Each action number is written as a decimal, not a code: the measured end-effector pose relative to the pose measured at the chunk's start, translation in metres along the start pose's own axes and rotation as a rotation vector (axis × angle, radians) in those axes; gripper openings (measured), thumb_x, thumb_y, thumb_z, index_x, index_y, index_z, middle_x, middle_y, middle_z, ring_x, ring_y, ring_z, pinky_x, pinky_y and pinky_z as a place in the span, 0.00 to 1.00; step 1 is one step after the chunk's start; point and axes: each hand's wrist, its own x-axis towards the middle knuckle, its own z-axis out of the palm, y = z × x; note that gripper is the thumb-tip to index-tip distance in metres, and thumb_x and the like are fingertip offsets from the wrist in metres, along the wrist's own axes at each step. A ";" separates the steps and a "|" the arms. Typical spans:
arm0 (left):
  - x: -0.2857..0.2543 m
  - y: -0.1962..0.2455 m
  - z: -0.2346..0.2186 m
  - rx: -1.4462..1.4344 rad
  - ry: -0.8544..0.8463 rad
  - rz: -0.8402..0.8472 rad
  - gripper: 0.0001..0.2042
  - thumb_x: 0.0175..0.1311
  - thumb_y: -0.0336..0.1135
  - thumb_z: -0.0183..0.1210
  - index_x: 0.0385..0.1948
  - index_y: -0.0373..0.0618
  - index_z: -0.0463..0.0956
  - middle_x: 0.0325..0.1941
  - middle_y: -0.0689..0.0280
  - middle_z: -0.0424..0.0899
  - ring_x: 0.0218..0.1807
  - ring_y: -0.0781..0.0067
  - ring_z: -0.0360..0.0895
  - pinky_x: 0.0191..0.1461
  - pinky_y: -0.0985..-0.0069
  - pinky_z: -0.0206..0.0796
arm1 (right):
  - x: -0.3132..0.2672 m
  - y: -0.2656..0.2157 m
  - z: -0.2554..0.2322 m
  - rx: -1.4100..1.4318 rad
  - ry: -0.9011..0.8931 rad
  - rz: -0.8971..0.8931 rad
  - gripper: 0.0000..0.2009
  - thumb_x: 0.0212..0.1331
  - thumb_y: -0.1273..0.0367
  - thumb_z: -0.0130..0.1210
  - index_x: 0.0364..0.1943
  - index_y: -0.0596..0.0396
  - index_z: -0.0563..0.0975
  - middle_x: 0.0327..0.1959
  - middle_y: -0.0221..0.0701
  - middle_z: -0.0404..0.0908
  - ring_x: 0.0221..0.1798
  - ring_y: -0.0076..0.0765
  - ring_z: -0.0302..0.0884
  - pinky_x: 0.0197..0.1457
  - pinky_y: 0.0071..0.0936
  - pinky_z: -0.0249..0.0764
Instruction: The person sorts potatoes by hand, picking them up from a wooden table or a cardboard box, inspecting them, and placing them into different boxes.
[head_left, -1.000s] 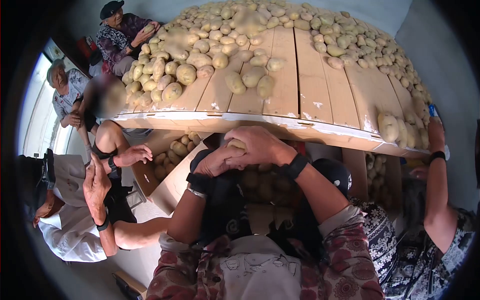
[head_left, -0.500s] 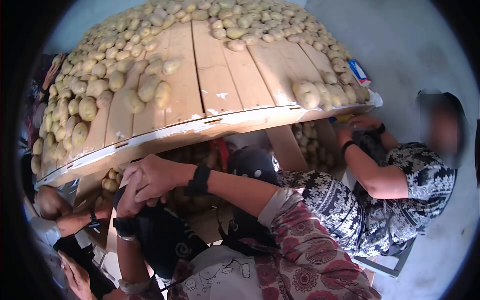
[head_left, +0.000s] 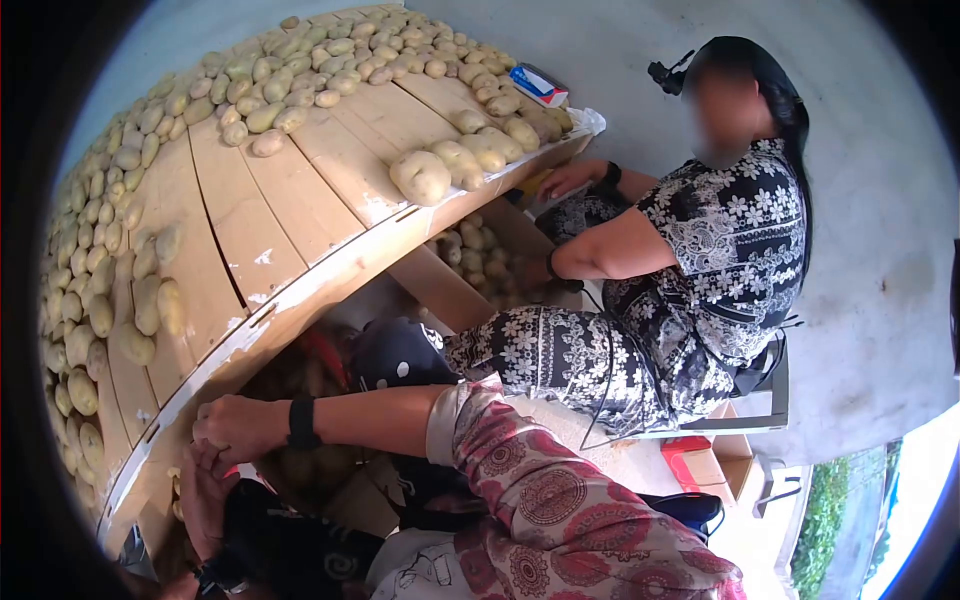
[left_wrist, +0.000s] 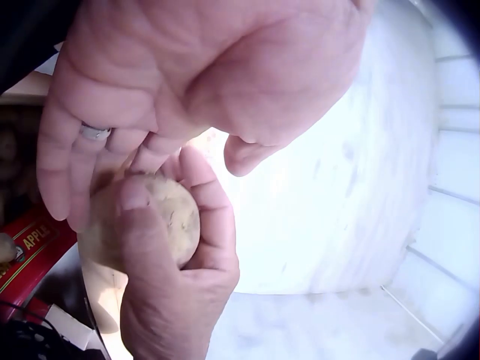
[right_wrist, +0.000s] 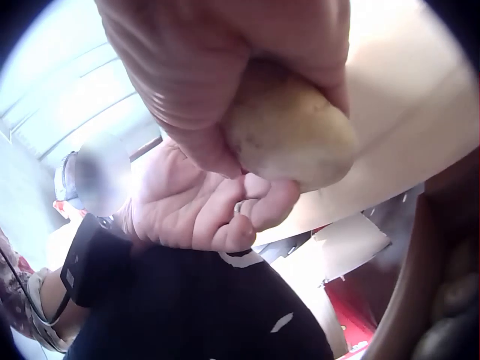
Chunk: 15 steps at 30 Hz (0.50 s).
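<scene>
In the right wrist view, my right hand (right_wrist: 195, 67) grips a yellowish potato (right_wrist: 292, 139) between thumb and fingers. My left hand (right_wrist: 199, 210), a ring on one finger, lies palm up under it, fingers loosely bent near the potato's lower side. The left wrist view has the left hand (left_wrist: 217, 67) above, fingers relaxed against the potato (left_wrist: 180, 221), and the right hand (left_wrist: 176, 300) below, its thumb across the potato. Both the right hand (head_left: 240, 430) and left hand (head_left: 205, 505) are beside the table edge in the head view, where the potato is hidden.
A wooden table (head_left: 300, 170) bears many potatoes (head_left: 420, 178) and a blue-and-red packet (head_left: 538, 86). Below it, more potatoes (head_left: 478, 255) lie in a box. A seated person (head_left: 730, 250) in patterned clothes is on the right. The left wrist view includes a red box (left_wrist: 34, 244).
The head view has swung to the right, bringing the seated person further in. My hands have shifted to the lower left of that view and stay together.
</scene>
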 end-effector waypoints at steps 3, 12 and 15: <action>-0.005 0.012 0.015 0.059 0.102 -0.069 0.22 0.71 0.52 0.40 0.56 0.46 0.65 0.52 0.67 0.76 0.51 0.77 0.74 0.51 0.77 0.65 | -0.005 0.006 0.009 0.172 0.122 -0.030 0.09 0.42 0.68 0.61 0.26 0.58 0.76 0.27 0.39 0.77 0.37 0.48 0.76 0.41 0.40 0.73; 0.018 -0.018 -0.013 -0.037 0.022 -0.013 0.19 0.71 0.48 0.42 0.55 0.46 0.65 0.52 0.65 0.74 0.51 0.72 0.74 0.54 0.70 0.66 | -0.005 0.010 0.004 -0.073 0.059 -0.048 0.08 0.43 0.67 0.57 0.21 0.57 0.76 0.25 0.40 0.74 0.32 0.49 0.75 0.37 0.43 0.72; 0.030 -0.022 0.003 -0.004 0.065 0.043 0.17 0.70 0.47 0.43 0.51 0.46 0.68 0.48 0.65 0.76 0.48 0.74 0.75 0.50 0.72 0.69 | -0.007 0.013 0.004 -0.116 0.103 -0.012 0.08 0.42 0.67 0.57 0.22 0.58 0.76 0.26 0.41 0.74 0.32 0.51 0.74 0.37 0.43 0.72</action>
